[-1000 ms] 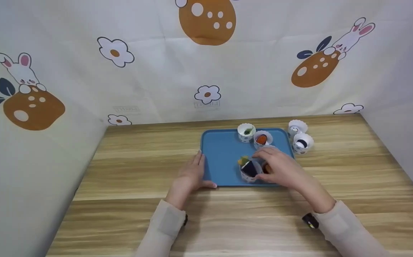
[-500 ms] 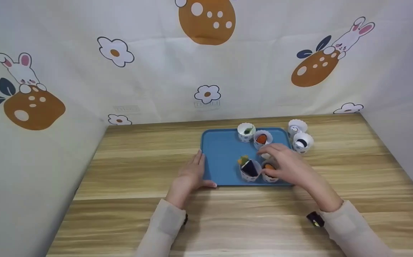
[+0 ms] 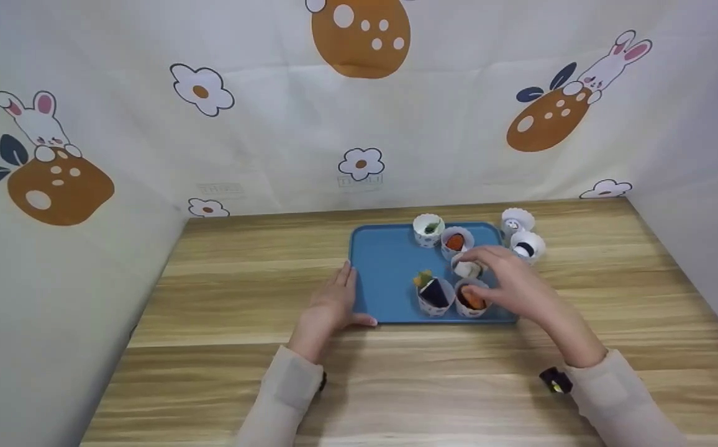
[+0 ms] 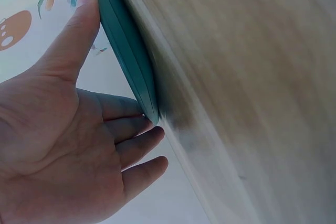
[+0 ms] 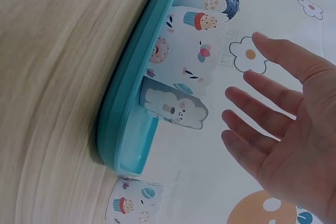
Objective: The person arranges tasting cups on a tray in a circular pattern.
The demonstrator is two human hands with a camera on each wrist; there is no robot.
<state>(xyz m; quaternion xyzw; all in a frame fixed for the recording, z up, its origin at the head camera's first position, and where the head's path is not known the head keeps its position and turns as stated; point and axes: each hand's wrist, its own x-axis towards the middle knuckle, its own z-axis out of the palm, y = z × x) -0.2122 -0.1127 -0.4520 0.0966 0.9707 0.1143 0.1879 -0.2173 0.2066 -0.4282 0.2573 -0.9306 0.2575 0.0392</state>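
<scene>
A blue tray (image 3: pixel 384 267) lies on the table. My left hand (image 3: pixel 331 304) is at its left edge, straight fingers along the side and thumb at the front rim; the left wrist view shows the fingers touching the tray corner (image 4: pixel 149 108). Above the tray's right part hovers my right hand (image 3: pixel 514 285), fingers loosely bent and holding nothing. Beneath its thumb stands a paper cup with an orange food piece (image 3: pixel 473 299). Left of that is a cup with a dark triangular piece (image 3: pixel 435 293). A bear-faced cup (image 5: pixel 176 109) shows in the right wrist view.
Farther back on the tray stand a cup with a red-orange piece (image 3: pixel 455 242) and a cup with green bits (image 3: pixel 427 237). Two more white cups, a rear one (image 3: pixel 516 220) and a front one (image 3: pixel 531 247), stand right of the tray. A patterned backdrop (image 3: pixel 284 136) rises behind the table.
My right hand has moved right and slightly back, away from the dark-triangle cup, uncovering the cup with the orange piece. The left hand stays where it was.
</scene>
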